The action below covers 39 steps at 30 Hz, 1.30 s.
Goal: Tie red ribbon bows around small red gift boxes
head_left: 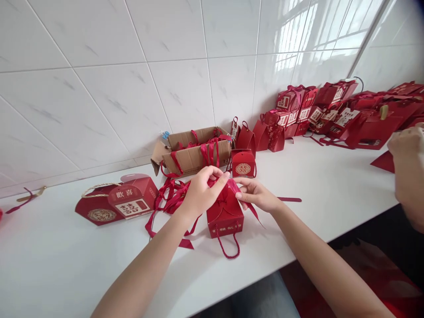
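In front of me a small red gift box (227,217) stands on the white table, its scalloped flaps folded together on top. A twisted red cord handle (237,252) hangs down its near side onto the table. Over the top of the box, my left hand (202,189) is closed in a pinch on red ribbon. My right hand (257,195) pinches the same ribbon (253,213) at the right, with a tail hanging below the fingers. The fingers partly hide the ribbon's middle. Loose red ribbons (168,198) lie in a heap left of the box.
Behind stands a cardboard box (195,161) with ribbons draped over its edge. A larger red gift box (132,201) is at the left, a small one (243,162) behind. Several finished boxes (298,110) line the wall at right. Another person's hand (409,152) is at the far right.
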Each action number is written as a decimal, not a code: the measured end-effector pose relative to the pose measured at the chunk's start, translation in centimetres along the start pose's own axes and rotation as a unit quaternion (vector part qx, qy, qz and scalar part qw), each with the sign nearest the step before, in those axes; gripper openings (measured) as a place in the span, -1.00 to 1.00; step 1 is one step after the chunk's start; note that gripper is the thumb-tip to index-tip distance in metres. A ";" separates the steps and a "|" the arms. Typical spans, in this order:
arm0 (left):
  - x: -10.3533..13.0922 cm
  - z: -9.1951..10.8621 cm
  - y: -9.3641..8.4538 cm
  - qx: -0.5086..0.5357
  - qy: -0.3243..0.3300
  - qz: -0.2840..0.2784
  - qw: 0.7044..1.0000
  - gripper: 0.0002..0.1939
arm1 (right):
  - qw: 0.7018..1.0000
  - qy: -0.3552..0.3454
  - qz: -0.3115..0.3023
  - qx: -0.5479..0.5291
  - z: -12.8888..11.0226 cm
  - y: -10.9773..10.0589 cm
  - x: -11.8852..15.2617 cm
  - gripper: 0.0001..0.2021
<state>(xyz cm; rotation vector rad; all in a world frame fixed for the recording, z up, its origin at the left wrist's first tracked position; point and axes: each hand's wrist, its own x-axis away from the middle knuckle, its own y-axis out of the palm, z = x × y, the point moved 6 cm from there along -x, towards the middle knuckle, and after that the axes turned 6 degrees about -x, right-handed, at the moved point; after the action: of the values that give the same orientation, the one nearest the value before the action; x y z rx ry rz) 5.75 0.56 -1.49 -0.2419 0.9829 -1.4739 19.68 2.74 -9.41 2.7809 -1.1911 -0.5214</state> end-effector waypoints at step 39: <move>-0.6 -1.6 0.7 0.094 -0.048 -0.106 0.989 -0.82 | 0.944 -0.092 0.117 0.296 -1.8 1.0 -0.1 -0.79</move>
<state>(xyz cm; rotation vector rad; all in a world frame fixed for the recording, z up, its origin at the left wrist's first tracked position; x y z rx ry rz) 5.29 1.86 -2.75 -0.2853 0.7521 -1.7215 19.51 1.99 -7.48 3.0269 -1.9790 -0.4689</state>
